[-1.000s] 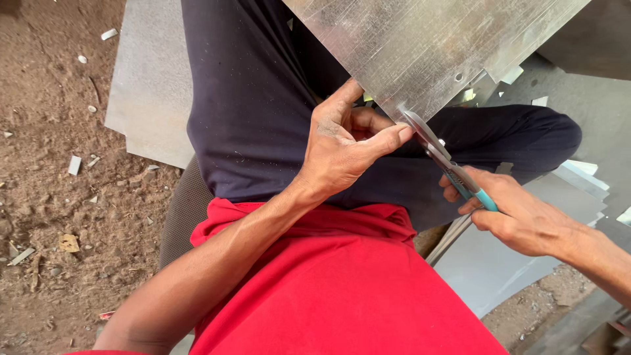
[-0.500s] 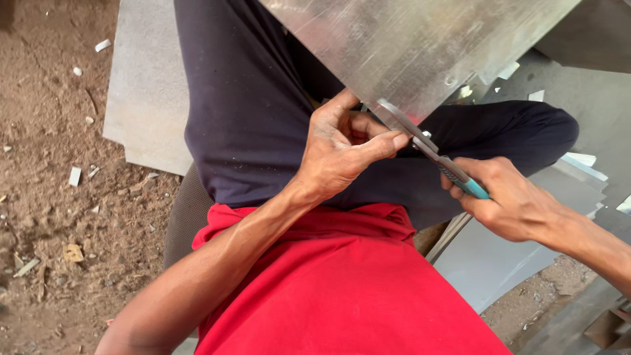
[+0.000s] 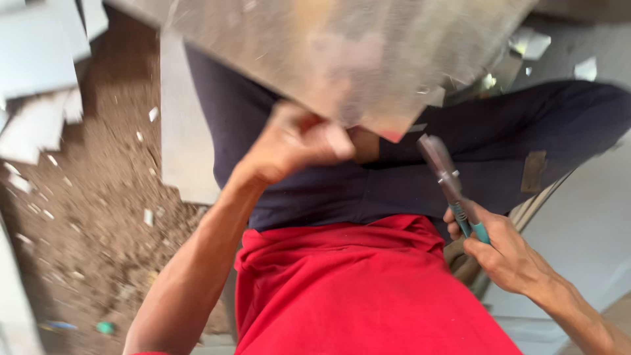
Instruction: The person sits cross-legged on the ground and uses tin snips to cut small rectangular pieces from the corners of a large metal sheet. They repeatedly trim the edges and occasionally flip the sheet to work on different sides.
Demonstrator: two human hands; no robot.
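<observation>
My left hand (image 3: 296, 141) grips the lower edge of a large grey metal sheet (image 3: 342, 59), which is blurred and fills the top of the view. My right hand (image 3: 506, 253) holds pliers (image 3: 450, 187) with teal handles, jaws pointing up and left. The pliers' jaws are a short way off the sheet's lower corner and do not touch it. Below are my red shirt (image 3: 355, 296) and dark trousers (image 3: 368, 190).
Flat grey sheets (image 3: 184, 138) lie on the dirt ground (image 3: 85, 223) at the left, which is strewn with small pale offcuts. More pale sheets (image 3: 585, 223) lie at the right beside my leg.
The pliers have come off the sheet's edge and dropped to the right. The sheet has swung up and towards the camera, and the view has shifted.
</observation>
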